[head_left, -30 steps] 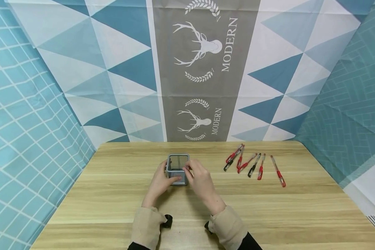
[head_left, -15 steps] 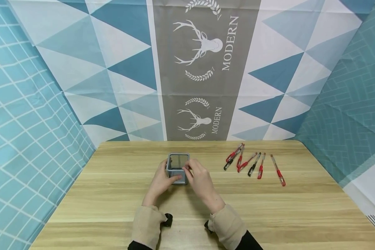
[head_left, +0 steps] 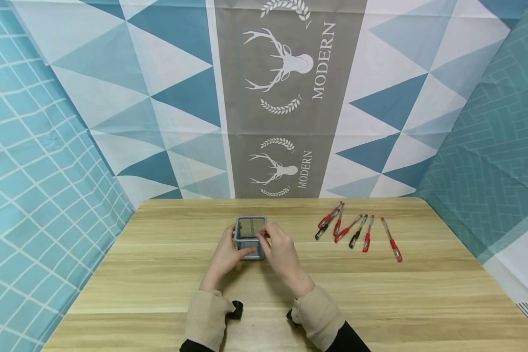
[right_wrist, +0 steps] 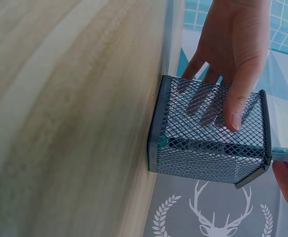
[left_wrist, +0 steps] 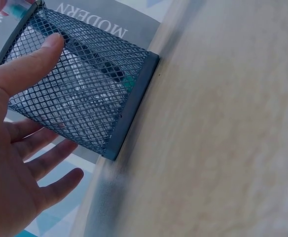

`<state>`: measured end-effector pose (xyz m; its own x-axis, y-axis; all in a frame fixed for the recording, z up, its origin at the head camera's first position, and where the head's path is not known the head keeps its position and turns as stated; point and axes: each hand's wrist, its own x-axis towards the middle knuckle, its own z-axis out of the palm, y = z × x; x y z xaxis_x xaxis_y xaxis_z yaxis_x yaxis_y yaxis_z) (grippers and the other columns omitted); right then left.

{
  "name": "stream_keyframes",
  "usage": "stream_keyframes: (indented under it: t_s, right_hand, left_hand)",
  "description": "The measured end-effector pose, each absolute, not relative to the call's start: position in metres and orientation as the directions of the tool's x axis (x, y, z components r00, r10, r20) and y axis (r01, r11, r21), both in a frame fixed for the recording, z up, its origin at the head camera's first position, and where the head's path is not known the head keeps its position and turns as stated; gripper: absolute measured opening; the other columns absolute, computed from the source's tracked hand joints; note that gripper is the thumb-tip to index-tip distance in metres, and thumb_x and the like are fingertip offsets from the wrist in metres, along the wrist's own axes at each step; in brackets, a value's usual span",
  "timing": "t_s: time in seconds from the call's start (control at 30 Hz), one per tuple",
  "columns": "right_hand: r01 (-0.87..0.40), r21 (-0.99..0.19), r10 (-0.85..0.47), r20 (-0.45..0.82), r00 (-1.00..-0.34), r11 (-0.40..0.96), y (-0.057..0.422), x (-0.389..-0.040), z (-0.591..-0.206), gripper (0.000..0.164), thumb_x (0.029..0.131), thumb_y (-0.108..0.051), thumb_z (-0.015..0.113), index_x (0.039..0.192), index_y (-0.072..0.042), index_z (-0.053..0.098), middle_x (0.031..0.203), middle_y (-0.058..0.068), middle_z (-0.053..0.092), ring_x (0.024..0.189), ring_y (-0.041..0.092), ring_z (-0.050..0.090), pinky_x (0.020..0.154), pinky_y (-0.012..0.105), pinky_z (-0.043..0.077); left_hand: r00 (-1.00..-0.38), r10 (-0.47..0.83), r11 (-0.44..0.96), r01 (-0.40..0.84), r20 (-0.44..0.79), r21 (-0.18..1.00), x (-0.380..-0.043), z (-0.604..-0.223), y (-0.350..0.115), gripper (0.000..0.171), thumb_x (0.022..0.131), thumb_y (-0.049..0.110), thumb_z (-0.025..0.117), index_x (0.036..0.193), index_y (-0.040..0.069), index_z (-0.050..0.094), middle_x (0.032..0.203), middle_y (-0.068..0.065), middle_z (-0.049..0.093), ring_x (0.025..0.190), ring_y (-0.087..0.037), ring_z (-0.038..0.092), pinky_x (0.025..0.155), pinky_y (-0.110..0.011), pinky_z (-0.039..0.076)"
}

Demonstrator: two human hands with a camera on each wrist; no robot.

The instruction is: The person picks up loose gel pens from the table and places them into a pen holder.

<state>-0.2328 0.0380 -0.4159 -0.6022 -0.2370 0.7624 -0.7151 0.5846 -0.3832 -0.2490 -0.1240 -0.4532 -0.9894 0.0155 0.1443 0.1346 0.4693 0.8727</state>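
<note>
A square dark mesh pen holder (head_left: 256, 252) stands upright on the wooden table. My left hand (head_left: 223, 258) grips it from the left, thumb (left_wrist: 41, 58) on its near face and the other fingers round the side. At the rim, my right hand (head_left: 283, 252) pinches the upper end of a clear-barrelled pen (right_wrist: 283, 154) between thumb and finger. Through the mesh in the right wrist view, the pen's dark grip and green tip show down inside, close to the holder's base. Most of the right hand is outside both wrist views.
To the right on the table (head_left: 158, 274) lie several loose pens, red ones such as the rightmost pen (head_left: 393, 247) and black ones such as another pen (head_left: 356, 237). A patterned cloth backdrop (head_left: 270, 112) rises behind the table's far edge.
</note>
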Motion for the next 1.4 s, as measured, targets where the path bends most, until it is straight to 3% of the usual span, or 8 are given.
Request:
stream_keyframes:
  t_s: [0.77,1.4]
  right_hand:
    - [-0.699,-0.345,-0.243,0.766,-0.595,0.626,0.0381,-0.2355,-0.4217,0.019,0.078,0.0,0.068,0.086,-0.006,0.052,0.083,0.002,0.059,0.076,0.011,0.061,0.067,0.013,0.051]
    - [-0.673,-0.283,-0.259,0.768,-0.586,0.684,0.039,-0.2327,-0.42,0.014,0.078,-0.005,0.069,0.084,-0.008,0.056,0.08,0.001,0.062,0.069,0.011,0.062,0.06,0.016,0.052]
  left_hand:
    - [-0.99,0.016,0.472,0.133,0.143,0.872,-0.2492,-0.452,-0.1238,0.088,0.067,0.025,0.08,0.136,0.003,0.032,0.133,-0.016,0.041,0.122,-0.031,0.041,0.104,-0.049,0.031]
    - [-0.987,0.025,0.464,0.154,0.161,0.872,-0.2488,-0.4526,-0.1254,0.088,0.066,0.025,0.081,0.137,0.002,0.032,0.134,-0.017,0.042,0.123,-0.033,0.04,0.105,-0.051,0.029]
